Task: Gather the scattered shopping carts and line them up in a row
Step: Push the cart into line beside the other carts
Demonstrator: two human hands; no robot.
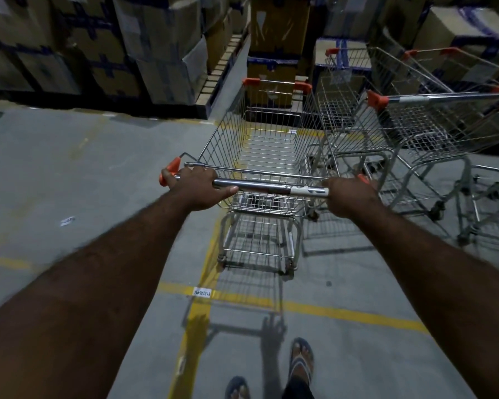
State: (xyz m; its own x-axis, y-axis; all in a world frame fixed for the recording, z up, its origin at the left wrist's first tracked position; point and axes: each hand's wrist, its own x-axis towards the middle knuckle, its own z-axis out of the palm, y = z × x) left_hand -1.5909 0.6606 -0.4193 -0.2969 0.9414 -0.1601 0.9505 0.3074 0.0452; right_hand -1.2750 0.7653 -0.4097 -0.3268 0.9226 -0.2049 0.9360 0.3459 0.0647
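A wire shopping cart (265,145) with orange corner caps stands straight ahead of me, empty. Its chrome handle bar (271,188) runs across the middle of the view. My left hand (198,187) is closed around the bar's left end and my right hand (347,194) around its right end. To the right stands a second cart (415,125), close beside the one I hold. A third cart (455,67) sits behind it at the far right, partly cut off by the frame.
Stacked cardboard boxes (144,47) on pallets line the back and left. More boxes (277,33) stand ahead of the cart's front. Yellow floor lines (329,311) cross the grey concrete. My sandalled feet (300,361) show at the bottom. Open floor lies to the left.
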